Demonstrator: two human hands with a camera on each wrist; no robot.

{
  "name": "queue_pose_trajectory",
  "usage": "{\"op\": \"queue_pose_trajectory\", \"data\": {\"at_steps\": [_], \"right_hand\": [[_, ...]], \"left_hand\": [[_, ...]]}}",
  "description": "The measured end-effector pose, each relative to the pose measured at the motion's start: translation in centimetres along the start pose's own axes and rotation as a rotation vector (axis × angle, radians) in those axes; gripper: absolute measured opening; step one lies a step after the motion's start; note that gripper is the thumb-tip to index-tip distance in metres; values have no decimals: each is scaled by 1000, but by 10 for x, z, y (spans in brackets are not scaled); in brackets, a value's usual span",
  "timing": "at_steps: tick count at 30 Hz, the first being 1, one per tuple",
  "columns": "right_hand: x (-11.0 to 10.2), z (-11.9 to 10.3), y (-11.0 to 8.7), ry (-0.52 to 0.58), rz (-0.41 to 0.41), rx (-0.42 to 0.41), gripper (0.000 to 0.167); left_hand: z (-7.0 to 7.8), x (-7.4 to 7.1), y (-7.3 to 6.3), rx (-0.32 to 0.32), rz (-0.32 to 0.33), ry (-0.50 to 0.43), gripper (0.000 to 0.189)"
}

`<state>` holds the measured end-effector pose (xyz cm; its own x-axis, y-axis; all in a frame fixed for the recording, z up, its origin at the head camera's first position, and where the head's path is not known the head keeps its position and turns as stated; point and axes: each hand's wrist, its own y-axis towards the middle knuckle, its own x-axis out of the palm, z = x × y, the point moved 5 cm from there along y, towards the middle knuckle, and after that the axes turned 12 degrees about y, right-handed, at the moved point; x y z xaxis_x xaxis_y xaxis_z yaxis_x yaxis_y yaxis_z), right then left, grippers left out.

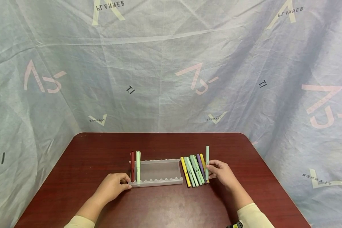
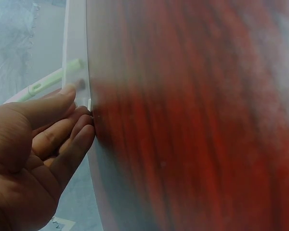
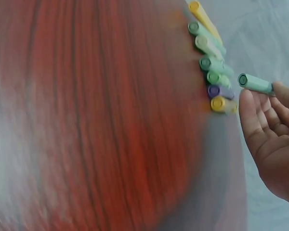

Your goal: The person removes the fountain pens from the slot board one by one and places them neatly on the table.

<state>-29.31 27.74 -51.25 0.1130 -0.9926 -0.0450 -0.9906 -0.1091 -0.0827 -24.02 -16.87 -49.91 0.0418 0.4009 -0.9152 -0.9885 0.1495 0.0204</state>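
A clear plastic pen tray (image 1: 162, 182) with scalloped long sides lies on the table. Across its left end rest a dark red pen (image 1: 132, 167) and a pale green pen (image 1: 138, 167), side by side. My left hand (image 1: 113, 186) pinches the tray's near left corner between thumb and curled fingers; in the left wrist view the thumb lies against its wall. Between thumb and fingers, my right hand (image 1: 223, 172) holds a mint green pen (image 1: 207, 155), raised beside the row of pens. The right wrist view shows the end of this mint pen (image 3: 256, 83) pointing out past the fingertips.
Right of the tray lies a row of several pens: a yellow pen (image 1: 185, 172) nearest it, then green ones, a purple pen (image 1: 200, 163) and another yellow pen (image 1: 202, 158). The dark red-brown table (image 1: 159, 205) ends at a printed grey cloth (image 1: 159, 79) behind.
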Motion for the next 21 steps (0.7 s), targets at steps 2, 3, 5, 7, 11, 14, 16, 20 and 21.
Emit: {"op": "queue_pose_trajectory", "data": {"at_steps": [2, 3, 5, 7, 11, 14, 16, 20, 21], "right_hand": [[-6, 2, 1, -17, 25, 12, 39], [-9, 3, 1, -30, 39, 20, 39], [-14, 6, 1, -55, 65, 37, 38], [-18, 10, 1, -79, 79, 55, 38], [-21, 16, 2, -132, 83, 71, 36], [-20, 17, 1, -181, 92, 72, 33], [-19, 17, 2, -204, 96, 76, 31], [-18, 19, 3, -216, 111, 87, 27], [-17, 20, 3, -210, 114, 91, 26]], "left_hand": [[0, 0, 0, -1, -1, -1, 13], [1, 0, 0, -1, 0, -1, 13], [1, 0, 0, -2, 1, -1, 13], [1, 0, 0, -2, 0, -1, 13], [1, 0, 0, -3, -4, 5, 13], [1, -1, 0, -3, -6, 8, 13], [0, 0, 1, -2, -4, 9, 13], [0, 0, 1, 1, 2, 14, 13], [0, 0, 1, 2, 3, 15, 13]]}}
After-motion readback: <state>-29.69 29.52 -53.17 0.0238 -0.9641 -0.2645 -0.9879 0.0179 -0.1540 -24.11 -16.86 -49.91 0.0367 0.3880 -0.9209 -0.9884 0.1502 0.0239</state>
